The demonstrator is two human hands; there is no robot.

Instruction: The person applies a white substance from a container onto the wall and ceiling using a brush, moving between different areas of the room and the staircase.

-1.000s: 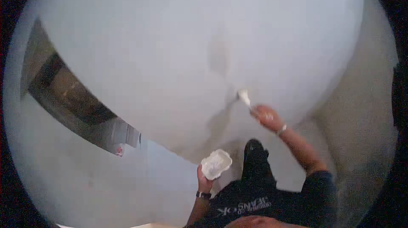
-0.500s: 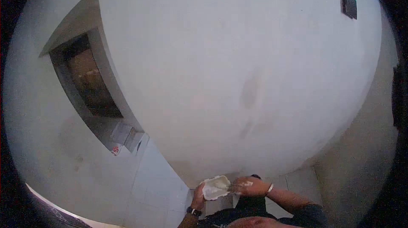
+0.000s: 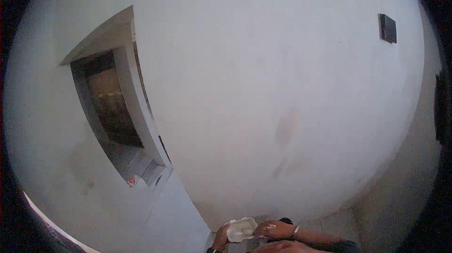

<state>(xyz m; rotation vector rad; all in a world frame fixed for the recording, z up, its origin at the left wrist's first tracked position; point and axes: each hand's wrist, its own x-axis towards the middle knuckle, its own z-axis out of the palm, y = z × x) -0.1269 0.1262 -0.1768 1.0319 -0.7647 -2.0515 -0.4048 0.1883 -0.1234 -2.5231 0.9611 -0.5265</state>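
Note:
Low in the view, a small off-white tray (image 3: 243, 230) with a pale paste-like smear inside is tilted toward me. My left hand (image 3: 220, 239) is closed around its left side, and a dark band is on that wrist. My right hand (image 3: 272, 229) is at the tray's right edge, knuckles up, with white smears on its back and a light band on the wrist. Its fingers are curled; whatever they hold is hidden at the tray's edge.
A large off-white wall (image 3: 226, 111) with grey damp-looking patches (image 3: 285, 130) stands in front. To the left is a doorway (image 3: 110, 97), with pale floor tiles (image 3: 174, 210) below. A dark switch plate (image 3: 388, 28) is high on the right.
The view has tilted up a little, so the wall, doorway, hands and tray sit lower in the frame. My right hand remains at the tray's right side.

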